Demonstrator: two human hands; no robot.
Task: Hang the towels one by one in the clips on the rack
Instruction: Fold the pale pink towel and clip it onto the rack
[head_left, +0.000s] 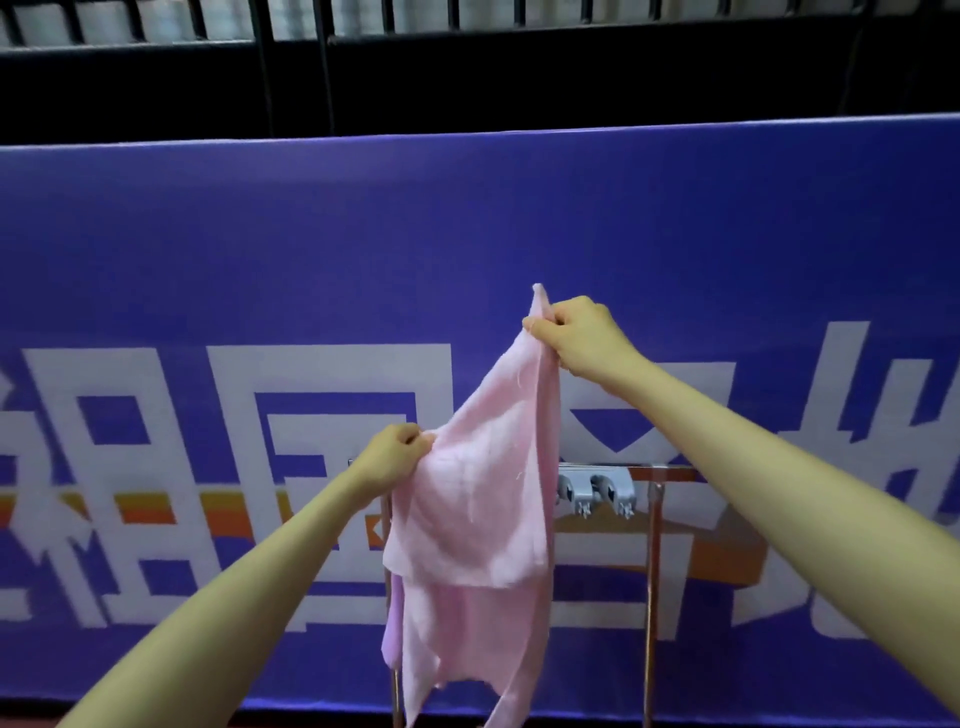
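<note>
One pink, thin woven cloth towel (467, 519) was in view, held up in the air in front of the copper-coloured metal rack (652, 571). It was not yet in any clip. A paler lilac edge showed behind its lower left side; whether that was a second towel or a fold of the same one could not be determined.

Both hands were engaged. The right hand (576, 338) was raised, fingers curled, pinching an upper corner of the towel. The left hand (397, 452) was lower, fingers curled, gripping the opposite part of the top edge just in front of the rack's top bar.

Handling assessment: the towel appeared light, soft and limp. It sagged between the two grips and hung in loose folds, so it would offer no stiffness when fed into a clip. In my judgement the sound place to take hold was the top hem close to a corner, drawn taut between the hands so that a single flat layer could be presented.

Two grey plastic clips (597, 491) were visible side by side under the top bar, to the right of the towel. Any further clips were hidden behind the cloth.

Behind the rack stood a blue printed banner (208, 260) with white characters.
</note>
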